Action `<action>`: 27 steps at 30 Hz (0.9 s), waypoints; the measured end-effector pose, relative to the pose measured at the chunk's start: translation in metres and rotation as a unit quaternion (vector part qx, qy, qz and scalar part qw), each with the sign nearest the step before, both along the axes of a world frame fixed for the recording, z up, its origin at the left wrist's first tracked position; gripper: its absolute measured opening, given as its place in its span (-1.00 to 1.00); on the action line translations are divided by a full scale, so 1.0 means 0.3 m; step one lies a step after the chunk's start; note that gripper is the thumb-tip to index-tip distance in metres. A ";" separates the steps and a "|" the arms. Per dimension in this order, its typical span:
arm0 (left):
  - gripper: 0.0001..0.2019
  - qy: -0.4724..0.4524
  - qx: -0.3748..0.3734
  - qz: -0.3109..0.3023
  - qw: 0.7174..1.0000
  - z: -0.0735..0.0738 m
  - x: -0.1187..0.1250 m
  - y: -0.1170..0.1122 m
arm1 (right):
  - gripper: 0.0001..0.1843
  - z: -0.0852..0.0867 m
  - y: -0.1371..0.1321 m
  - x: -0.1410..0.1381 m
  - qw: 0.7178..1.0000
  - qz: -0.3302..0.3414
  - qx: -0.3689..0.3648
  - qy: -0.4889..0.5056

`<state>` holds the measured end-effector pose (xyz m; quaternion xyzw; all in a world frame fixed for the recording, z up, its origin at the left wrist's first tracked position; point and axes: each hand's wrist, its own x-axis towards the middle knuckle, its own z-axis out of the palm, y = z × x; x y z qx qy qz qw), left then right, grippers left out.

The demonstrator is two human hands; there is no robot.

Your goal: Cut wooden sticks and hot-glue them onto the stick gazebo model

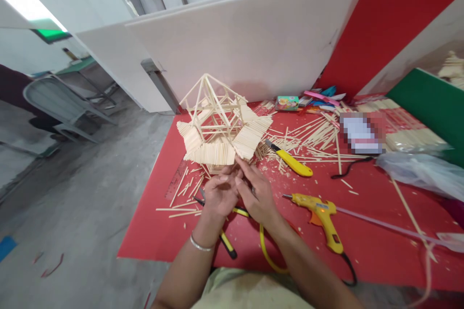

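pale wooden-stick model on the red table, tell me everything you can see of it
The pale wooden-stick model has an open upper frame of bare sticks meeting at a peak, above outward-sloping panels of thin sticks laid closely side by side. It stands upright on the red tabletop, in front of a large white board, with loose pale sticks nearby. The right hand has a finger at the front panels' lower edge, apparently touching; the base is mostly hidden.

Stick pavilion model on table; boards behind it, utility knife to its right, glue gun front-right.
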<state>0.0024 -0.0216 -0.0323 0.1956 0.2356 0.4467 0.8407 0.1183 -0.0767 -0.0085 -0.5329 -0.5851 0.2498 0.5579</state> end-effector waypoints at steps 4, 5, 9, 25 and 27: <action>-0.71 -0.015 0.000 -0.001 1.000 -0.004 0.001 0.001 | -0.43 -0.005 0.003 0.000 1.000 -0.001 0.000 0.001; -0.72 -0.016 -0.002 -0.002 1.000 -0.005 0.001 0.001 | -0.43 -0.005 0.003 0.000 1.000 -0.001 0.001 0.001; -0.71 -0.001 0.004 0.001 1.000 -0.010 0.000 0.004 | -0.43 -0.005 0.004 -0.001 1.000 -0.003 0.002 -0.001; -0.76 -0.013 -0.014 -0.004 1.000 0.000 0.003 0.002 | -0.42 -0.011 0.004 0.000 1.000 -0.002 0.004 0.004; -0.75 -0.013 -0.016 -0.005 1.000 -0.005 0.005 0.002 | -0.43 -0.014 0.003 -0.001 1.000 -0.001 0.005 0.011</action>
